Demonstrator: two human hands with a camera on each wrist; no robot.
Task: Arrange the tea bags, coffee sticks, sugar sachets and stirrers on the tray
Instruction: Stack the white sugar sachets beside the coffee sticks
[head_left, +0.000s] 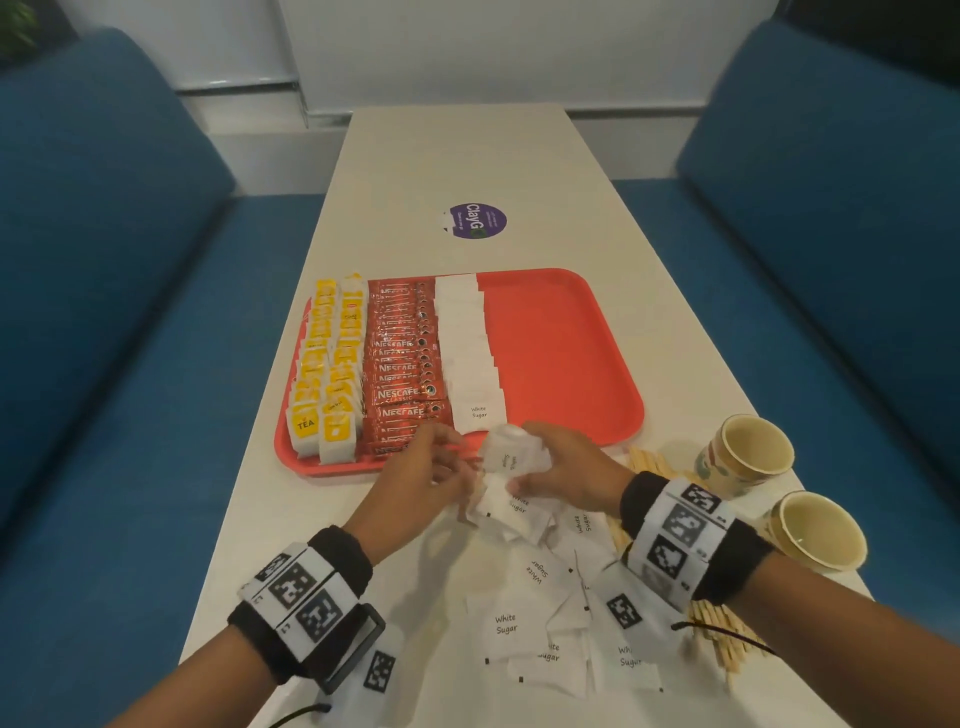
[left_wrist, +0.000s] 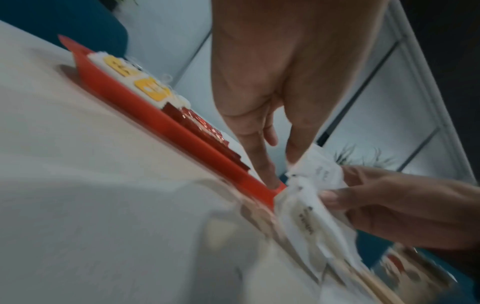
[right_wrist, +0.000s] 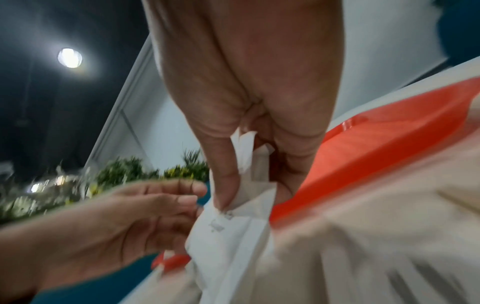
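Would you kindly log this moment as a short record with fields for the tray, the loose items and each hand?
tray: red, on the white table; right part bare
rows on tray, left to right: tea bags, Nescafe coffee sticks, white sugar sachets
loose sugar sachets: heaped on the table, near side of the tray
wooden stirrers: off the tray, under the right wrist
paper cups: two, right of the tray
right hand: grips a bunch of sachets
left hand: fingers reach to the bunch; grip unclear

Tray (head_left: 571, 338) showing red-orange; tea bags (head_left: 324, 379) showing yellow on white; coffee sticks (head_left: 400, 364) showing red with white lettering; sugar sachets (head_left: 467, 343) showing white, black print; wristbands (head_left: 306, 597) showing black-and-white square markers.
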